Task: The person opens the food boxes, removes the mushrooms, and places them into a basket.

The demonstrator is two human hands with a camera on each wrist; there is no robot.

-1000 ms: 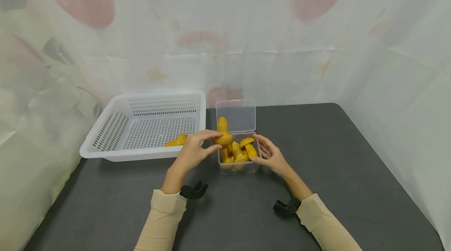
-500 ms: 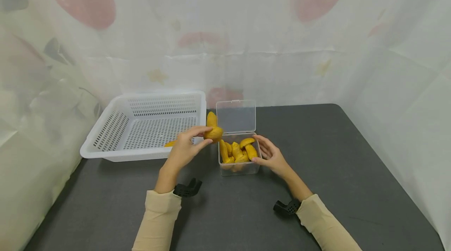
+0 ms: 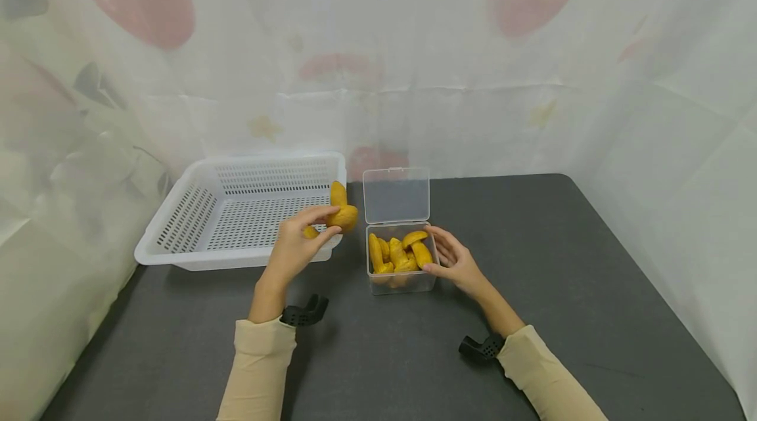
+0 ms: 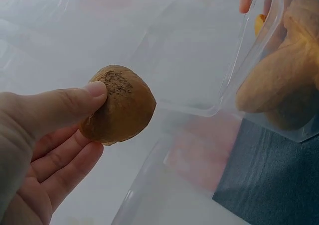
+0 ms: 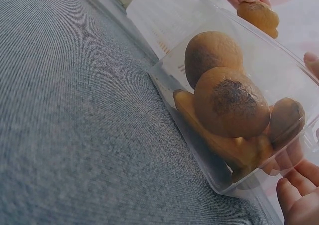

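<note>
The held mustard-yellow, round-capped mushroom [image 4: 127,116] bears dark flecks; the rectangular plastic basket [image 3: 177,259] at left is white, the tabletop [image 3: 384,368] dark grey, the far sheet [image 3: 355,14] white with pink ovals.

Left of the box [image 3: 422,285] of mushrooms [image 3: 399,255] stands the basket [image 3: 201,258], apparently with another mushroom [image 3: 310,232] inside.

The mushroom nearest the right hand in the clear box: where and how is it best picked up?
Probably by its wide cap, from above: the cap is broader than the stem, the clear box walls off the sides, and the lid stands open.
</note>
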